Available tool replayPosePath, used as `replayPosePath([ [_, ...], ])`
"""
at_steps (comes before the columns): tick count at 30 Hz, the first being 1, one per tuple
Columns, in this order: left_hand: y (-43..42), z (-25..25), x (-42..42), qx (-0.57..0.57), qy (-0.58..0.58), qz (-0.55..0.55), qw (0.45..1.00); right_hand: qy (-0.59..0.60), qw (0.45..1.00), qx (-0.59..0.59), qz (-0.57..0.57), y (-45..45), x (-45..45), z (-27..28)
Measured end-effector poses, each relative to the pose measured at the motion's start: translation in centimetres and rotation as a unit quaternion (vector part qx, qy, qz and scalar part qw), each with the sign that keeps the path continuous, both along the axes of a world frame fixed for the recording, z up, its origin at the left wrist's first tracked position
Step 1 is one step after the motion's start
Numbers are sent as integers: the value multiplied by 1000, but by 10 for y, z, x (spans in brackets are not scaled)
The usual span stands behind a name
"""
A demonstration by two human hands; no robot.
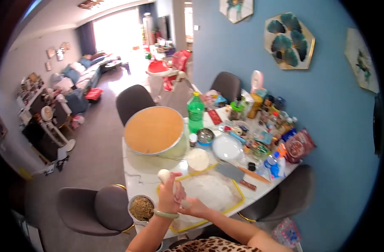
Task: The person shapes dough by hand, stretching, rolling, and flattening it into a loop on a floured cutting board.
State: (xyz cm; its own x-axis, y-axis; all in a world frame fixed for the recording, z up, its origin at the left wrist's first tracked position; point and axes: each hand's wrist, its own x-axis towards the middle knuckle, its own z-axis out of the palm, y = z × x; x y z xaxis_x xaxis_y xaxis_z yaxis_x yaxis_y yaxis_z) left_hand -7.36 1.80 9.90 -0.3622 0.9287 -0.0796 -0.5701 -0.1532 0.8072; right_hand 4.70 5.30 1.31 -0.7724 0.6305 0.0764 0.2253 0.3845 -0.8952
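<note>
My left hand [171, 199], with a pale green bangle at its wrist, is wrapped round a piece of white dough [163, 174] that bulges out above the fingers. My right hand [194, 206] is close beside it, with a small pale piece [185, 204] at its fingertips. Both hands are over the left part of a yellow-edged board [242, 196] dusted with white flour. A bowl of brown chopped filling [141, 208] stands to the left of my left hand. Beyond the board lies a round white mass [198, 159].
A cleaver [230, 172] and a wooden rolling pin [254, 174] lie at the board's far right. Behind are a white plate [227, 147], a metal bowl [205, 136], a green bottle [195, 113] and a large round lidded container [154, 130]. Jars and packets crowd the right.
</note>
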Motion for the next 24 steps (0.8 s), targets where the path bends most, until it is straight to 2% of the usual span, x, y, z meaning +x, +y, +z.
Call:
replayPosePath([
  [2, 7, -5, 1, 12, -101, -95, 990, 38, 999, 0, 2, 3, 9, -7],
  [3, 11, -2, 5, 10, -86, -69, 994, 52, 998, -3, 28, 12, 14, -10],
  [5, 23, 8, 18, 7, -162, -48, 986, 45, 998, 12, 48, 27, 16, -10],
  [6, 27, 13, 28, 9, -151, -31, 988, 56, 996, 12, 64, 36, 14, -2],
  [8, 30, 27, 50, -18, -33, -1, 999, 129, 990, -58, 18, 51, 19, 29],
  [9, 31, 35, 58, -39, 4, 16, 999, 57, 993, -100, 5, 53, 29, 56],
  [10, 32, 34, 58, -42, 9, 24, 999, 62, 993, -104, 13, 56, 33, 53],
  [12, 36, 28, 53, -76, 23, -2, 997, 51, 991, -42, 119, 63, 40, 31],
  [14, 43, 35, 61, -84, -6, 32, 996, 65, 992, -30, 108, 62, 48, 4],
  [16, 44, 38, 64, 15, -100, -44, 994, 118, 989, 17, 91, 62, 55, -1],
  [17, 46, 39, 72, 11, -101, -40, 994, 117, 989, 11, 94, 65, 57, -2],
  [18, 55, 59, 90, -33, -109, 46, 992, 117, 988, 4, 97, 73, 59, 10],
  [20, 59, 66, 101, -75, -117, 130, 982, 115, 988, -2, 100, 83, 62, 37],
  [22, 47, 48, 94, -5, 89, 10, 996, 100, 990, -95, 36, 81, 63, 61],
  [23, 46, 33, 87, -54, 106, 42, 992, 159, 978, -27, 129, 82, 65, 56],
  [24, 44, 35, 86, -55, 102, 38, 993, 155, 980, -29, 125, 80, 65, 46],
])
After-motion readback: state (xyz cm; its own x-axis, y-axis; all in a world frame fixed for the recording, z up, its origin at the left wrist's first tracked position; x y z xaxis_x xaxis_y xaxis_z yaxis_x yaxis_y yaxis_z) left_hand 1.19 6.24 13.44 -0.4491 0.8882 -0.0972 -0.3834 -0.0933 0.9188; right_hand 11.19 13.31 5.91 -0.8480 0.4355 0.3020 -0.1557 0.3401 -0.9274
